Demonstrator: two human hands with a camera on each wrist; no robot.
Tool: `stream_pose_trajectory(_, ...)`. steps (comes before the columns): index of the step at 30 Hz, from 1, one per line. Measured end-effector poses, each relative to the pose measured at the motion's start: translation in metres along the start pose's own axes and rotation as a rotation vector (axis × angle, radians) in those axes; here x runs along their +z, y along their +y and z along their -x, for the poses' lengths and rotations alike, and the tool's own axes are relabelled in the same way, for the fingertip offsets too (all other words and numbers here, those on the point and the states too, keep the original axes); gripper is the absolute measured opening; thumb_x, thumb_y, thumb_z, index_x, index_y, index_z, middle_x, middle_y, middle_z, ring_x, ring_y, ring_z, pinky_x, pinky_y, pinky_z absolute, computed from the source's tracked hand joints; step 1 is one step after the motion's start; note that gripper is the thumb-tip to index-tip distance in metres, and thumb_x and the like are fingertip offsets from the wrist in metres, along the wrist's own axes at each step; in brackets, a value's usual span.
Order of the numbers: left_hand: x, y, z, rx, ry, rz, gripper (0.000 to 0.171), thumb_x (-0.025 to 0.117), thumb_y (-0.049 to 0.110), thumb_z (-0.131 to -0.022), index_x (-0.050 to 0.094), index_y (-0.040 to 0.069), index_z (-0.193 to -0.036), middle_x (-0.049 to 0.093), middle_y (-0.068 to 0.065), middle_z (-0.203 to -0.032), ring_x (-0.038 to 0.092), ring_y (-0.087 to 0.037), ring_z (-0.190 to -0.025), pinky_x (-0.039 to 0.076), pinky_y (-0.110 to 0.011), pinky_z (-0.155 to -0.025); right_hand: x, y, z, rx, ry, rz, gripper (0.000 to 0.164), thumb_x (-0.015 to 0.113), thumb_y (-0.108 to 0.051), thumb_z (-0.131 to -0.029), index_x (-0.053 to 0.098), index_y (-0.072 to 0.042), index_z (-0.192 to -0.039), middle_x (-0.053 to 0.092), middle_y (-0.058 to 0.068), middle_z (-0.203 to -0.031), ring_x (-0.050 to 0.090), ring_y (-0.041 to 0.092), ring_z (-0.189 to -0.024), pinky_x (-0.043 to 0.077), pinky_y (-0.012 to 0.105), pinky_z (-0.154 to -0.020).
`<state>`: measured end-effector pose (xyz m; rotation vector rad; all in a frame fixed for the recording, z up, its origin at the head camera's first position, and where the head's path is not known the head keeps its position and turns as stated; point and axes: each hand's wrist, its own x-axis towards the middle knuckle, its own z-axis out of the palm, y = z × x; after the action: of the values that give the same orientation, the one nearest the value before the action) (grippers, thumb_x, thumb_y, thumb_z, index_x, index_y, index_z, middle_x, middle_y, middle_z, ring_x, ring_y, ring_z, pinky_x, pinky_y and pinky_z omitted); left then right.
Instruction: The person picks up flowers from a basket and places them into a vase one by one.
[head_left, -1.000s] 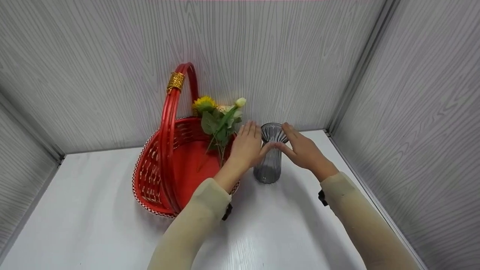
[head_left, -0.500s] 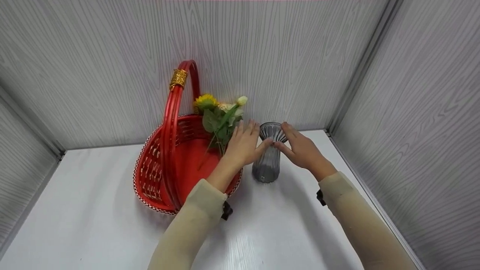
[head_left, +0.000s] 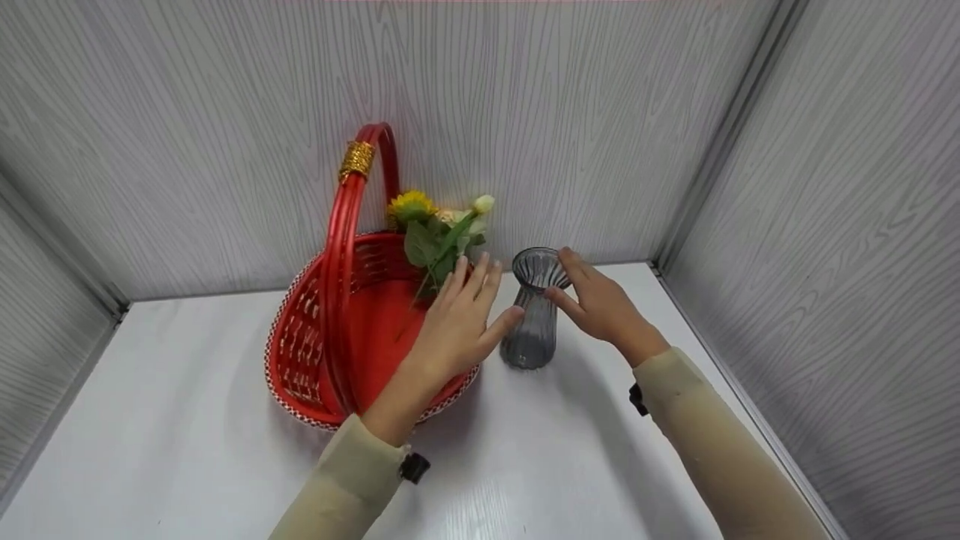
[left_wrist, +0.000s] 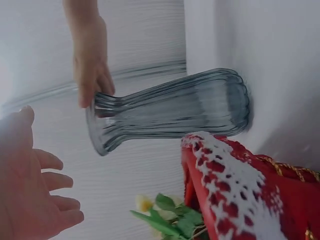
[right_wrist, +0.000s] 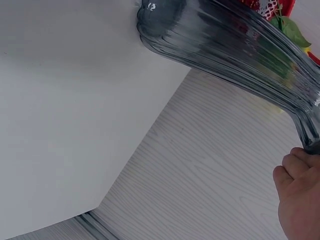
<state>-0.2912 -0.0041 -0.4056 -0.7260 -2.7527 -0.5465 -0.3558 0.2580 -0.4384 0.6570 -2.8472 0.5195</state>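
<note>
A smoky grey fluted glass vase (head_left: 531, 330) stands upright on the white table, right of the red basket (head_left: 371, 315). My right hand (head_left: 604, 304) grips its rim from the right side, thumb toward the front. In the right wrist view, the fingers (right_wrist: 295, 167) bend at the vase's flared rim. My left hand (head_left: 457, 319) hovers over the basket's right side, fingers spread, apart from the vase. Artificial flowers (head_left: 442, 236), a yellow sunflower and pale blooms with green leaves, lean at the basket's back right. The left hand covers part of their stems.
The basket's tall red handle (head_left: 341, 247), wrapped with gold near its top, arches over the basket. A wood-grain back wall (head_left: 562, 112) rises close behind the things. A side wall (head_left: 840, 247) stands to the right of the white table (head_left: 187, 420).
My left hand has moved left and down, away from the vase and the right hand, with its fingers spreading. The vase has shifted very slightly left with the right hand at its rim.
</note>
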Motion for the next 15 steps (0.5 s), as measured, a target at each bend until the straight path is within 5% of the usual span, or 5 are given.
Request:
stream_pose_trajectory(7, -0.022, 0.008, 0.030, 0.049, 0.139, -0.012, 0.084, 0.027, 0.071, -0.098, 0.025, 0.013, -0.159, 0.019, -0.007, -0.166, 0.006, -0.031, -0.155, 0.014, -0.049, -0.124, -0.003, 0.003, 0.003, 0.004, 0.004, 0.000, 0.081, 0.041, -0.056, -0.102, 0.015, -0.005, -0.160, 0.020, 0.013, -0.165, 0.024, 0.030, -0.151, 0.024, 0.049, -0.121)
stream_pose_trajectory(15, -0.041, 0.009, 0.049, 0.068, 0.198, 0.009, 0.079, 0.033, 0.066, -0.099, 0.024, 0.015, -0.159, 0.016, -0.003, -0.167, 0.004, -0.026, -0.155, 0.014, -0.046, -0.124, -0.004, 0.004, 0.006, 0.003, 0.002, 0.004, 0.080, 0.039, -0.057, -0.103, 0.014, -0.006, -0.160, 0.020, 0.013, -0.165, 0.024, 0.030, -0.151, 0.024, 0.048, -0.121)
